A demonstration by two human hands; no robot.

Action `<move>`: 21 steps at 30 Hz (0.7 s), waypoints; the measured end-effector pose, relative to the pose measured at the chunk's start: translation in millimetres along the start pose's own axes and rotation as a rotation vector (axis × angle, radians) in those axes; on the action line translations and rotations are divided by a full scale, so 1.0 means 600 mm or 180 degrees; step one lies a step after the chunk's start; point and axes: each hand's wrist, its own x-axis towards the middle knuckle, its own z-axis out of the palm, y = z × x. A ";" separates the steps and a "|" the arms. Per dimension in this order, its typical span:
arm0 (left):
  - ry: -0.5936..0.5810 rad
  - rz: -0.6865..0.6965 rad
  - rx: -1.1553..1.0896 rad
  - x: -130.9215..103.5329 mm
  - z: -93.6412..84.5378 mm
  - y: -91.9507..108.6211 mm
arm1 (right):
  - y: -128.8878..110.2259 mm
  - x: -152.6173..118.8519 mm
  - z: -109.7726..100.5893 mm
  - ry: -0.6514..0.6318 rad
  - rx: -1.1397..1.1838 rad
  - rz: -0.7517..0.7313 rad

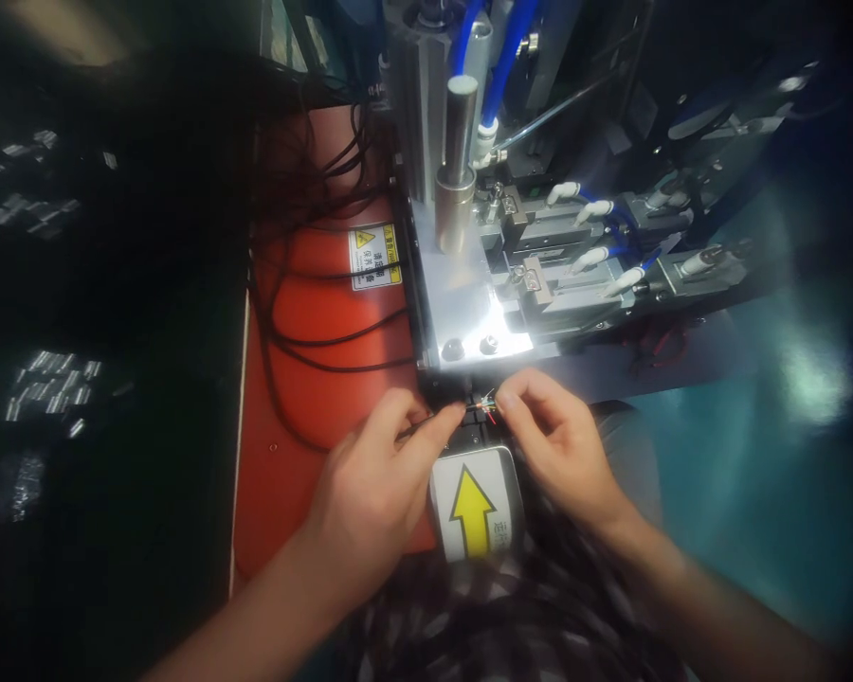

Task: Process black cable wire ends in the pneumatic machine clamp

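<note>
Between thumb and forefinger, my left hand (380, 469) pinches a black cable close to its stripped end. Thin coloured wires (486, 407) fan out from that end, just past my left fingertips. My right hand (558, 436) has its thumb and forefinger pressed together at the tips of these wires, seemingly on one of them; the exact wire is too small to make out. Both hands are in front of the machine's metal block (462, 294). Just below them is a white plate with a yellow arrow (473, 507).
Several black cables (327, 336) loop over the orange-red table (313, 407) on the left. A warning label (374, 256) lies beside the machine. Pneumatic cylinders with white fittings (593, 256) and blue tubes (508, 57) extend behind and to the right. Shiny small pieces (53, 384) are at the far left.
</note>
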 end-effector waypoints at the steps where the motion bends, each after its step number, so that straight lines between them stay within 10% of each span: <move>1: -0.0001 -0.0002 0.0004 0.001 0.000 0.001 | 0.000 0.000 0.000 -0.0003 -0.0007 -0.0011; 21: -0.0107 -0.0078 0.0108 0.007 -0.005 0.005 | 0.009 0.003 -0.002 -0.0042 -0.0228 -0.0295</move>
